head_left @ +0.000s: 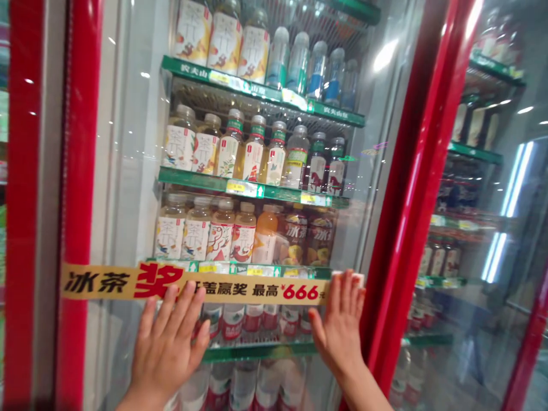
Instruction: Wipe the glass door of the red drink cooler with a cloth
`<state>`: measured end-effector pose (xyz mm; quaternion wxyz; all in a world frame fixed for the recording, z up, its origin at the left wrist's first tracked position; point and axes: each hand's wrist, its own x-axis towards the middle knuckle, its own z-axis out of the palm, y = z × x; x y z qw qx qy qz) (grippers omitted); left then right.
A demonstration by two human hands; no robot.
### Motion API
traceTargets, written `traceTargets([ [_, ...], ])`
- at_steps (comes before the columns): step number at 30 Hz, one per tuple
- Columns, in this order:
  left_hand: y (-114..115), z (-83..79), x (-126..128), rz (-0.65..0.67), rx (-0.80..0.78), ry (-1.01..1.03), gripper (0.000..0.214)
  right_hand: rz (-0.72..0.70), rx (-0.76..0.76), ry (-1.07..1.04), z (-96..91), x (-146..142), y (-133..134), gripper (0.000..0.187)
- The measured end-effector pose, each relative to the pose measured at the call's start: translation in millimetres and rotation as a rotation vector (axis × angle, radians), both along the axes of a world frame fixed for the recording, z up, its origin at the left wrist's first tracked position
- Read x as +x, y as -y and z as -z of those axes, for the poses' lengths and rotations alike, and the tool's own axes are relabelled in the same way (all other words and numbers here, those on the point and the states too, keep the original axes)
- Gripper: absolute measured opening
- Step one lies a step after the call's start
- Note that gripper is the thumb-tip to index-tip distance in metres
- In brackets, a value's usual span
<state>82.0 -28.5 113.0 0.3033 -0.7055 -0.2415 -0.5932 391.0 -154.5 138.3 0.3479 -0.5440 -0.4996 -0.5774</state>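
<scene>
left grip (pixel 169 337) was spread, right grip (pixel 342 325) straight-fingered with thumb apart, both over the tan strip (pixel 257 290) spanning eight to four o'clock. flat, even pressure likely suited it best.

Behind my fingers (pixel 186 299), the tan strip (pixel 265 290) looks smooth with a low sheen, paper or plastic film, I can't tell which. The door pane (pixel 384 55) I face is clear, slick glass, streaked with reflections. Its red frame (pixel 422 171) is smooth and very glossy. Through the glass I see bottles (pixel 257 138) of shiny, transparent plastic with smooth, flatter-toned labels (pixel 180 142), and shelf edges (pixel 192 178) in green, smooth, plastic-looking strip.
</scene>
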Motion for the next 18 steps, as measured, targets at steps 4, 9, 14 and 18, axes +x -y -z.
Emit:
traceTargets([
  [4,3.3,-3.2,-0.8,-0.046,0.009,-0.019,0.084,-0.017,0.025,-0.152,13.3,-34.5,-21.5,0.09],
  [9,4.4,-4.3,-1.2,-0.035,0.019,-0.018,0.082,-0.157,-0.191,0.382,109.5,-64.4,-12.3,0.08],
  [14,3.5,-1.4,-1.2,-0.069,0.021,-0.037,0.087,-0.043,-0.081,-0.003,85.5,-4.7,4.7,0.088],
  [18,2.4,0.2,-0.9,-0.074,0.016,-0.018,0.086,-0.02,-0.035,-0.239,68.6,-28.4,-19.1,0.087],
])
